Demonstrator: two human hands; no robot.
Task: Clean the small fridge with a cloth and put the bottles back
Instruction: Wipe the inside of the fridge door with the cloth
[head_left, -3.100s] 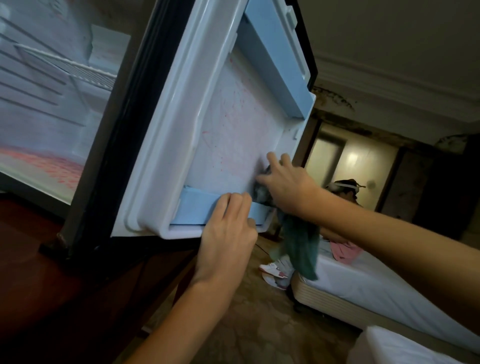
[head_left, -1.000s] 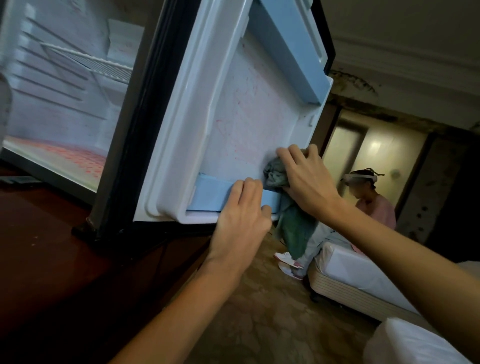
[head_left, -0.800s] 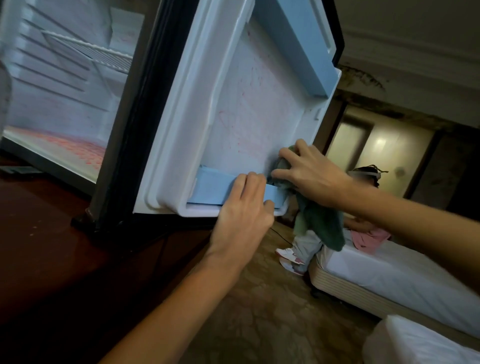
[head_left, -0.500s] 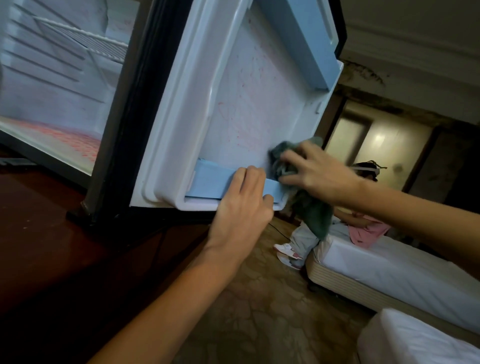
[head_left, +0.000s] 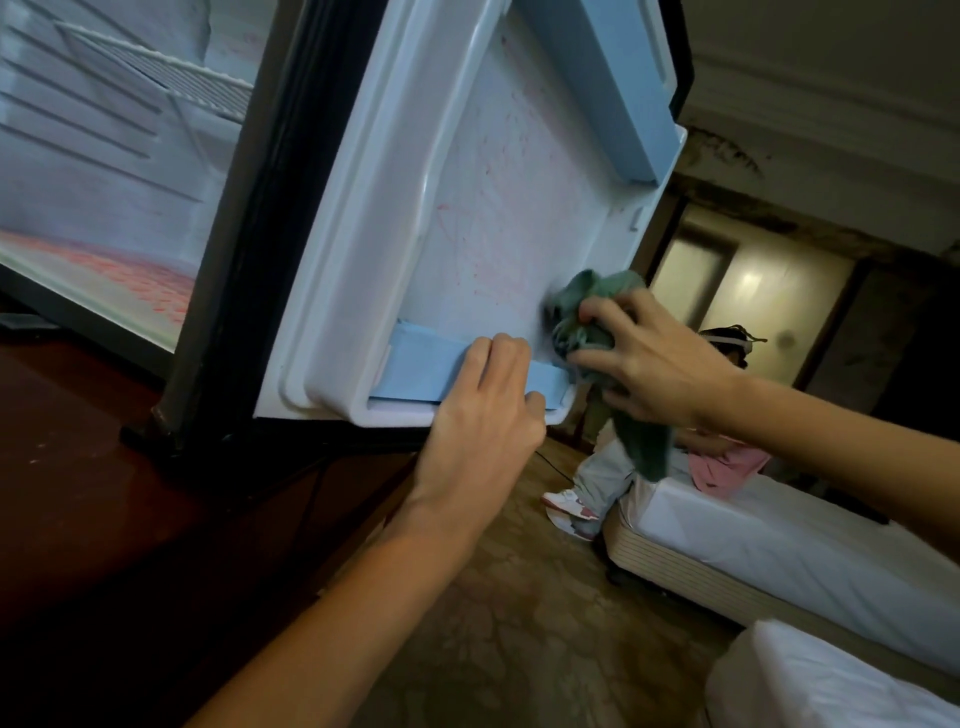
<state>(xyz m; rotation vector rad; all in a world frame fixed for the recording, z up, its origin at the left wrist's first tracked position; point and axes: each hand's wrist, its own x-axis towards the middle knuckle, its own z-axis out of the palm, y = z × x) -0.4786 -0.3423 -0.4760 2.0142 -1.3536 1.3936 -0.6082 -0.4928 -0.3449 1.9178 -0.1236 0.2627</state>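
Beside the open fridge (head_left: 104, 171), the left hand (head_left: 483, 415) is gripping the blue rail (head_left: 415, 358) at the foot of the door (head_left: 509, 197), fingers curled over it. The right hand (head_left: 649, 364) is pinching a bunched green cloth (head_left: 592, 293) against the door panel. Hard rubbing is risking a swinging door should that brace slip; bottles are sitting nowhere in view, and the rail is hiding the left fingertips.

Glossy plastic door (head_left: 498, 208), soft cloth (head_left: 587, 317).
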